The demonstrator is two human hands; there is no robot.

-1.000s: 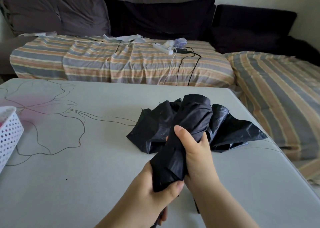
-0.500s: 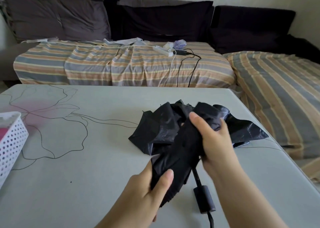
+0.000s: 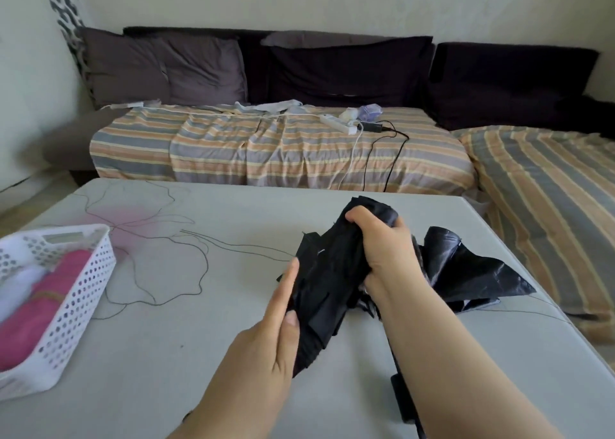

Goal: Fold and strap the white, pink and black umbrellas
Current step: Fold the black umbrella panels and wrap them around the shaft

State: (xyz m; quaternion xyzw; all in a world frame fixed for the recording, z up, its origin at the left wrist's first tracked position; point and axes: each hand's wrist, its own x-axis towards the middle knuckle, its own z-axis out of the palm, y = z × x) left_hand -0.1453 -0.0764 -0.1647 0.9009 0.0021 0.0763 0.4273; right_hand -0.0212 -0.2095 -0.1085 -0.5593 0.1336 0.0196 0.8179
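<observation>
The black umbrella lies on the right half of the surface, its canopy only partly gathered. The right hand curls tight round the far end of the bundle, while the left hand lies against the bundle's left flank with fingers nearly straight, pressing rather than gripping. A loose wing of fabric sprawls out to the right, beyond the right hand — the likeliest trouble. If the roll goes on without those panels being drawn in, they would probably bunch into a lump too fat for the strap to close. The left hand's flat contact also gives little hold, so the pleats could spring open once the right hand shifts. The handle, near and low beside the right forearm, might twist the shaft if it drags. The pink umbrella lies in the white basket at the near left, a white shape beside it too blurred to identify.
</observation>
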